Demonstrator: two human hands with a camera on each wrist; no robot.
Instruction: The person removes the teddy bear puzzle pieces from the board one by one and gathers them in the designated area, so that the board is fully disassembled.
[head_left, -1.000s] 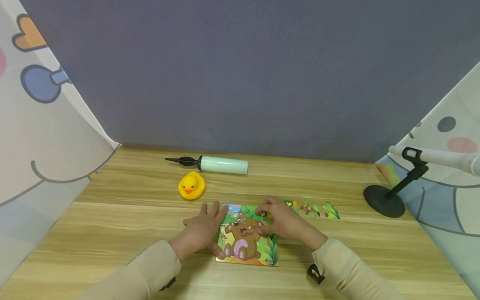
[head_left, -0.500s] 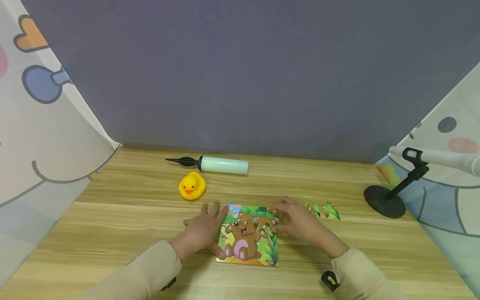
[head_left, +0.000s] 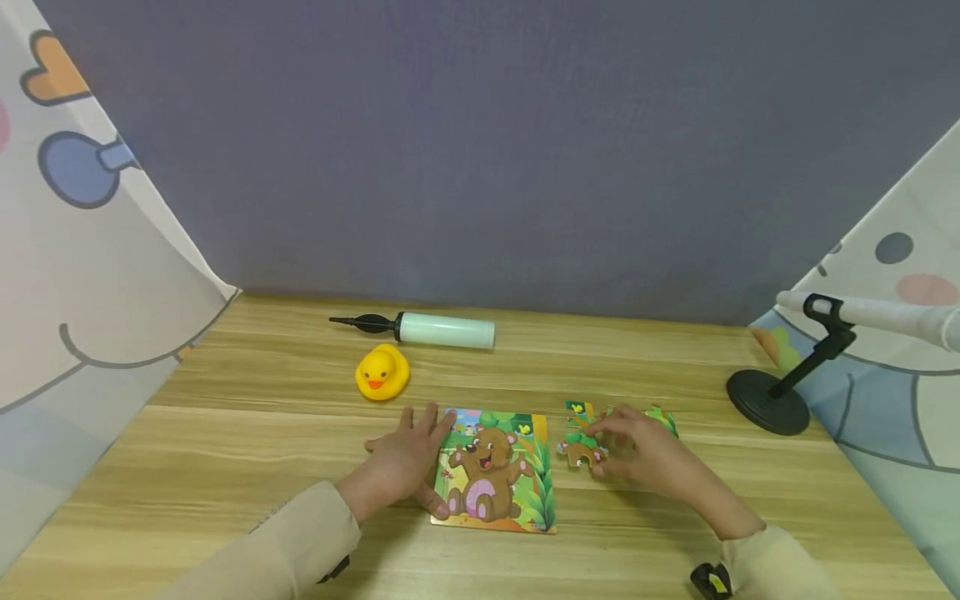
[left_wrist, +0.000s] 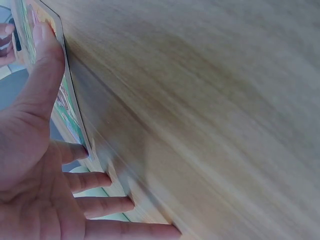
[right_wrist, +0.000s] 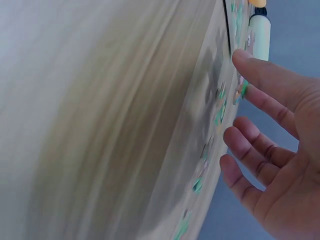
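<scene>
The left hand (head_left: pixel 405 462) lies flat on the wooden surface (head_left: pixel 225 467), fingers straight and spread. Its thumb and fingertips touch the left edge of the bear puzzle (head_left: pixel 495 479). The left wrist view shows the same: the thumb rests on the puzzle's edge and the other fingers lie flat on the wood beside it.

The bear puzzle sits flat near the front of the surface, between the two hands.

The right hand (head_left: pixel 645 458) is just to the right of the puzzle, over a small bunch of loose puzzle pieces (head_left: pixel 581 433). Its fingers are loosely bent and its fingertips are at a brown and green piece (head_left: pixel 577 452). In the right wrist view the fingers look relaxed and open, not wrapped around anything.

Behind the puzzle sits a yellow rubber duck (head_left: pixel 382 372). Behind the duck lies a pale green pump (head_left: pixel 435 329). At the far right stands a black stand (head_left: pixel 772 400).
</scene>
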